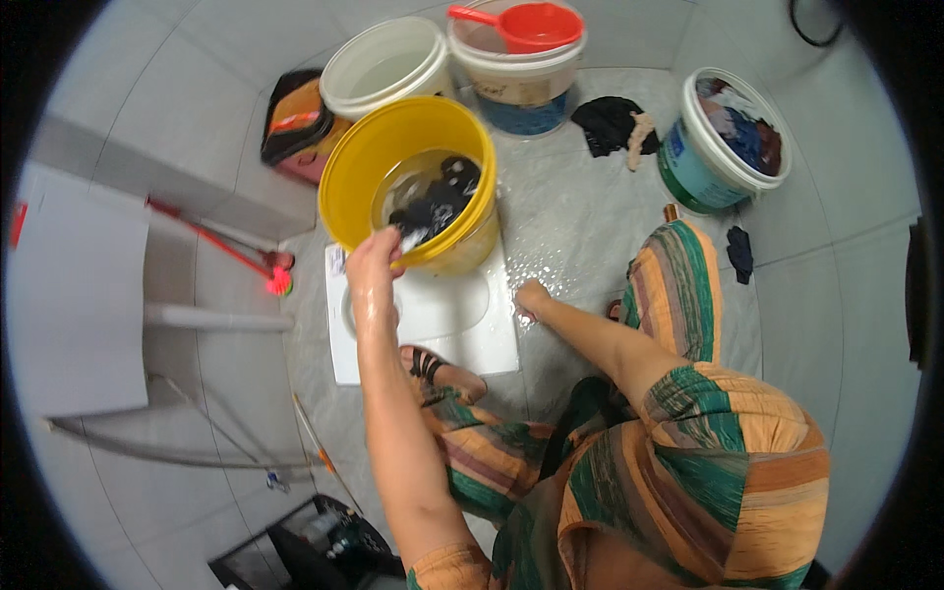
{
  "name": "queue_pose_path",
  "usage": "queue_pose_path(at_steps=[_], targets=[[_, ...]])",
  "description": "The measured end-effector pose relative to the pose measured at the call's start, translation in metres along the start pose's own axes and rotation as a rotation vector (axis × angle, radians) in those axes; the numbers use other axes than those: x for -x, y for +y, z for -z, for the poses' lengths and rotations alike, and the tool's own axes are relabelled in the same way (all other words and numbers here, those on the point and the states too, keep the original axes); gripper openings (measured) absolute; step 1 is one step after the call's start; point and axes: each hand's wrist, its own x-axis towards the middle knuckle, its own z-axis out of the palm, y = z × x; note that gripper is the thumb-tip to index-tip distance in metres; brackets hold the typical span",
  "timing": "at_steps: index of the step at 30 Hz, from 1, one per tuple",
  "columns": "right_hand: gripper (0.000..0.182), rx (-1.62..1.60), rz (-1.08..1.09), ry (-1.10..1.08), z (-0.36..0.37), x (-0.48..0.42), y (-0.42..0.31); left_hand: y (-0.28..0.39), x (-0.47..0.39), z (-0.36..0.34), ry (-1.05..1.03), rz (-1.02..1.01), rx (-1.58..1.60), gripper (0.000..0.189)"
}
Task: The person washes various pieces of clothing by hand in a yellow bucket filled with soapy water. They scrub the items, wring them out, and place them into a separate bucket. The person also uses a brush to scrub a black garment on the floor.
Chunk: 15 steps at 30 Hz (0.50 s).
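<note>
A yellow plastic bucket (343,188) stands over the far part of a white squat toilet pan (450,306). Water and soaked black cloth (442,203) lie in it. My left hand (375,264) is closed at the bucket's near rim and appears to grip it; the wrist looks wet. Low over the wet grey floor, just right of the pan, is my right hand (532,299). Its fingers are mostly turned away from view, so whether they hold anything is hidden.
Behind stand a white bucket of water (383,70) and another bucket (516,85) carrying a red dipper (542,28). A clothes-filled bucket (704,162) is at right. Black cloth (612,125) and a dark sock-like cloth (740,254) lie on the floor. A red-handled brush (228,251) leans left.
</note>
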Motion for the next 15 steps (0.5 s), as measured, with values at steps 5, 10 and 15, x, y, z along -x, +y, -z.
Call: queue_pose_path(at_steps=[5, 10, 15], targets=[[0.007, -0.18, -0.241, 0.08, 0.03, 0.012, 0.055, -0.008, -0.003, -0.022, -0.011, -0.128, -0.328, 0.037], [0.009, -0.296, -0.222, 0.089, 0.056, -0.008, 0.068, -0.021, -0.009, -0.054, -0.091, -0.264, -0.838, 0.042], [0.013, -0.299, -0.142, 0.107, 0.08, -0.003, 0.01, -0.047, -0.032, -0.056, -0.075, -0.316, -1.115, 0.04]])
